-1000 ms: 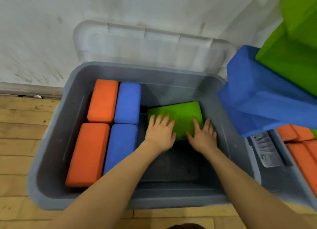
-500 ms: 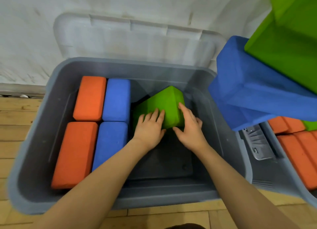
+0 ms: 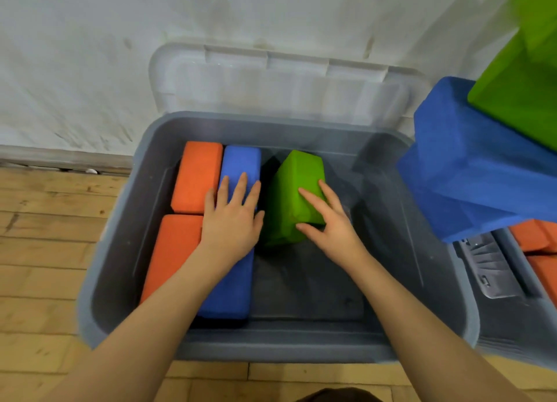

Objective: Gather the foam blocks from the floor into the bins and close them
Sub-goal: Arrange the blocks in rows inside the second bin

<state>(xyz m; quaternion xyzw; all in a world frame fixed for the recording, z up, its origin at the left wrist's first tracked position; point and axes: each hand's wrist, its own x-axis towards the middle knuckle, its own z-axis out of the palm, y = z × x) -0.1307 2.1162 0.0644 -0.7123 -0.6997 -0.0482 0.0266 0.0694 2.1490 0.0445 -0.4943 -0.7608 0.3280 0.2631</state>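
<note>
A grey bin (image 3: 120,251) stands open against the wall. Inside, at its left, lie two orange foam blocks (image 3: 196,178) and two blue foam blocks (image 3: 241,166) side by side. A green foam block (image 3: 298,175) is tilted up on edge in the middle of the bin. My right hand (image 3: 328,224) holds the green block, fingers on its top face and thumb under its near end. My left hand (image 3: 232,217) rests flat with straight fingers on the blue blocks, just left of the green one.
The bin's clear lid (image 3: 280,82) leans back against the white wall. A large blue block (image 3: 470,175) and a green block (image 3: 521,79) loom at the right. A second grey bin (image 3: 506,281) with orange blocks (image 3: 536,236) sits at the right edge. Wooden floor (image 3: 45,236) lies left.
The green block went from lying flat to standing tilted on edge. My left hand left it and moved left onto the blue blocks; my right hand stayed on it.
</note>
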